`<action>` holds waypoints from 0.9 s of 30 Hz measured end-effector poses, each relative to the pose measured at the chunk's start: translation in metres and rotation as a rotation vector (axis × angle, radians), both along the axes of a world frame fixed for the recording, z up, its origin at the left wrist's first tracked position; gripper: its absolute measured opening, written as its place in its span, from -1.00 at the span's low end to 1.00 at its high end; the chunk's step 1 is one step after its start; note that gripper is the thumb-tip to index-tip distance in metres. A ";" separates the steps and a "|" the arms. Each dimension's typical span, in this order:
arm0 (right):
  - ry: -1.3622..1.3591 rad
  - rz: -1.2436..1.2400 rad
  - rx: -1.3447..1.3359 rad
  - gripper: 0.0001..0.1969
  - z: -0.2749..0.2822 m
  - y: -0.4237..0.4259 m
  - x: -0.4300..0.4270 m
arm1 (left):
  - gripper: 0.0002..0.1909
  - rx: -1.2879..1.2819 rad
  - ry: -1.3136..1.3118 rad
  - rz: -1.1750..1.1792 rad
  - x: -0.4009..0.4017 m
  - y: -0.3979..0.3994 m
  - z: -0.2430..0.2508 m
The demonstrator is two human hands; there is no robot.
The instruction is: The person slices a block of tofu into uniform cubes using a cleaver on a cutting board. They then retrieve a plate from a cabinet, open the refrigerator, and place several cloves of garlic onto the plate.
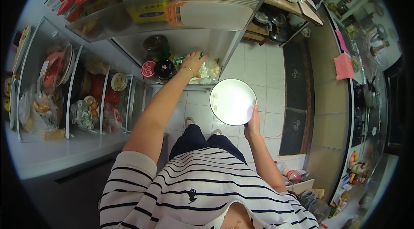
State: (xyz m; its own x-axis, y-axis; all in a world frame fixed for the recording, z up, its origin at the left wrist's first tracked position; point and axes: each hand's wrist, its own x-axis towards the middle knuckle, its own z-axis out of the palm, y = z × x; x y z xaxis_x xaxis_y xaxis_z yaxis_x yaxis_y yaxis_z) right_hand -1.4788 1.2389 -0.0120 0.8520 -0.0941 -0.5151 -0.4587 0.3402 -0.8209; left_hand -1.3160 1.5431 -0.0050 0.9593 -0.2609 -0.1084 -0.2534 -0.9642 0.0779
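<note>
My left hand reaches into the lower bin of the open refrigerator door, palm down with the fingers apart. It rests over a green-and-white package; no firm grip on it is visible. Right of that hand lies a clear plastic bag with pale contents. Dark-lidded jars and a red-lidded jar stand to its left. My right hand grips a round white dish with a dark rim by its right edge, in front of my body. Glare washes out the dish's inside.
Above the lower bin, a clear door shelf full of jars juts out. Refrigerator shelves at left hold bagged food and eggs. A kitchen counter runs along the right, beside a dark floor mat. A board lies on the far table.
</note>
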 end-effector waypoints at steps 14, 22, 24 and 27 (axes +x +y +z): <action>0.000 -0.064 -0.006 -0.32 -0.011 0.021 -0.005 | -0.85 -0.114 -0.036 -0.214 0.000 0.113 0.027; 0.017 -0.105 -0.012 -0.38 -0.021 0.029 0.002 | -0.86 0.106 -0.314 -0.093 -0.010 0.064 0.007; 0.031 -0.120 -0.001 -0.39 -0.021 0.030 0.003 | -0.86 0.098 -0.256 -0.076 -0.012 0.047 -0.001; 0.038 -0.076 -0.003 -0.31 -0.020 0.027 0.005 | -0.85 0.091 -0.212 -0.104 -0.010 0.015 -0.006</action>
